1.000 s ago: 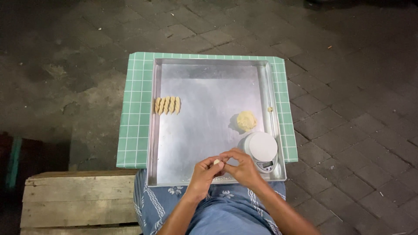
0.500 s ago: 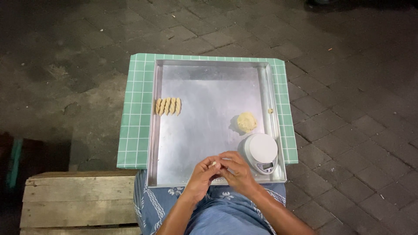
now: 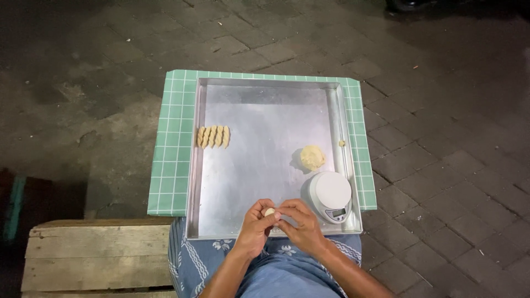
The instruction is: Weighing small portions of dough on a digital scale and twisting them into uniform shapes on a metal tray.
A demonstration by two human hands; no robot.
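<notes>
My left hand (image 3: 255, 226) and my right hand (image 3: 298, 225) meet over the near edge of a large metal tray (image 3: 259, 160). Together they pinch a small pale dough piece (image 3: 269, 212) between the fingertips. A lump of dough (image 3: 312, 157) lies on the tray's right side. Just in front of that lump stands a small white round kitchen scale (image 3: 330, 195). Several shaped, ridged dough pieces (image 3: 213, 136) stand in a row at the tray's left edge.
The tray rests on a green checked board (image 3: 172, 160) above dark paving stones (image 3: 441, 165). A tiny dough crumb (image 3: 342, 143) sits on the tray's right rim. A wooden pallet (image 3: 94, 256) lies at lower left. Blue patterned cloth (image 3: 190, 259) covers my lap.
Both hands have stayed together at the tray's near edge, fingers shifting slightly around the small dough piece. Nothing else has moved.
</notes>
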